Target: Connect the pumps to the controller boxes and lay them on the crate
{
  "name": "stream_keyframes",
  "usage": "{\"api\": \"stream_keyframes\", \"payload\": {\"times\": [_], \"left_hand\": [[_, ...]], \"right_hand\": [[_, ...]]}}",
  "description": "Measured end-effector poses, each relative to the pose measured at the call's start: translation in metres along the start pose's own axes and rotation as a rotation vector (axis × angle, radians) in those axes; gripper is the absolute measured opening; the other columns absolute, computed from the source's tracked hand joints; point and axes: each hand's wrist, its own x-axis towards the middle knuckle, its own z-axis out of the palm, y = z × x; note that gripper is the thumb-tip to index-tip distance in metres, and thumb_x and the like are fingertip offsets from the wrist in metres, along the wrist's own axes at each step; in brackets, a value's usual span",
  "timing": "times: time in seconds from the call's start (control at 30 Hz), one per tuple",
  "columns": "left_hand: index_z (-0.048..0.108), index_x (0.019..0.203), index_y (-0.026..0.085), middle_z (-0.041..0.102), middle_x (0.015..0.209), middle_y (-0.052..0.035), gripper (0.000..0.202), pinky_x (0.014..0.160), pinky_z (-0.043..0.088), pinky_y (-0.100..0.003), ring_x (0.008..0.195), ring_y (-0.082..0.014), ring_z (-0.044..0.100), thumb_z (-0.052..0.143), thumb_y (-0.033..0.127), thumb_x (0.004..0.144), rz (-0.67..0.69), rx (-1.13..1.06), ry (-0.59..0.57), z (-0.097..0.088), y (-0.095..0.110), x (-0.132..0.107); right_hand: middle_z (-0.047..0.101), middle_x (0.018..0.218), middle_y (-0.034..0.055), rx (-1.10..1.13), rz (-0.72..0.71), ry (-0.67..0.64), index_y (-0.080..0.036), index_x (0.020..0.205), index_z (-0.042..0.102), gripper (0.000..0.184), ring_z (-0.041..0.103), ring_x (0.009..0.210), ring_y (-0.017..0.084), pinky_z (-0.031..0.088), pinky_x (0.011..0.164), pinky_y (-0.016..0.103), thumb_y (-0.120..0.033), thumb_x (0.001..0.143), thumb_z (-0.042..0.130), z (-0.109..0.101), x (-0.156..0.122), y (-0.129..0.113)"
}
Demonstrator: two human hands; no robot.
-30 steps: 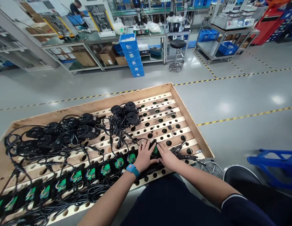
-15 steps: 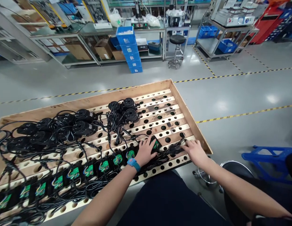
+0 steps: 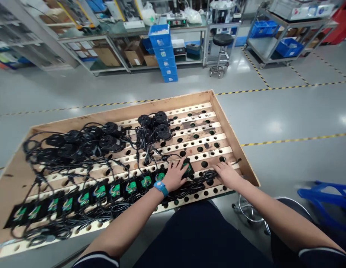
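Note:
My left hand (image 3: 174, 176), with a blue watch on its wrist, rests with fingers spread on a black housing; a green circuit board (image 3: 187, 168) shows inside it. Beside it, my right hand (image 3: 228, 175) has its fingers closed on a bundle of black cable (image 3: 210, 174). A cable end (image 3: 236, 161) sticks out past the hand. The fingertips are partly hidden. More black cables (image 3: 191, 186) lie coiled below the left hand. To the left runs a row of similar open housings with green boards (image 3: 131, 187) and coloured wires.
Everything lies in a shallow wooden crate (image 3: 234, 130) with holed slats. Round black motor-like units (image 3: 110, 143) sit towards its back. Beyond stand stacked blue bins (image 3: 163, 52), a black stool (image 3: 221, 40) and workbenches. A blue plastic frame (image 3: 326, 197) is at right.
The view has shifted, so the crate sits further right and more of its left end shows. My right hand has moved slightly inward along the cable; my left stays on the same housing.

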Motion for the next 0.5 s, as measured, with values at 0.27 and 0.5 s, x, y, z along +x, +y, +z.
{"api": "stream_keyframes", "payload": {"times": [0.27,0.5], "left_hand": [[0.045,0.148,0.019,0.023,0.164,-0.0213,0.074,0.108,0.036,-0.058,0.135,-0.0422,0.041,0.070,0.039,0.081,0.117,0.050,0.018,0.004,-0.001,-0.008],[0.041,0.149,0.015,0.023,0.164,-0.0217,0.078,0.109,0.035,-0.053,0.136,-0.0391,0.040,0.069,0.044,0.082,0.139,0.099,0.074,0.012,0.000,-0.014]], "right_hand": [[0.068,0.086,0.0075,0.096,-0.128,-0.207,-0.021,0.089,0.071,0.022,0.064,0.086,0.026,0.042,0.076,0.034,-0.011,0.073,0.059,-0.003,0.007,0.014],[0.069,0.100,0.0133,-0.033,-0.128,-0.233,-0.022,0.094,0.076,0.028,0.065,0.101,0.034,0.050,0.086,0.042,-0.017,0.067,0.071,0.011,0.025,0.014]]}}
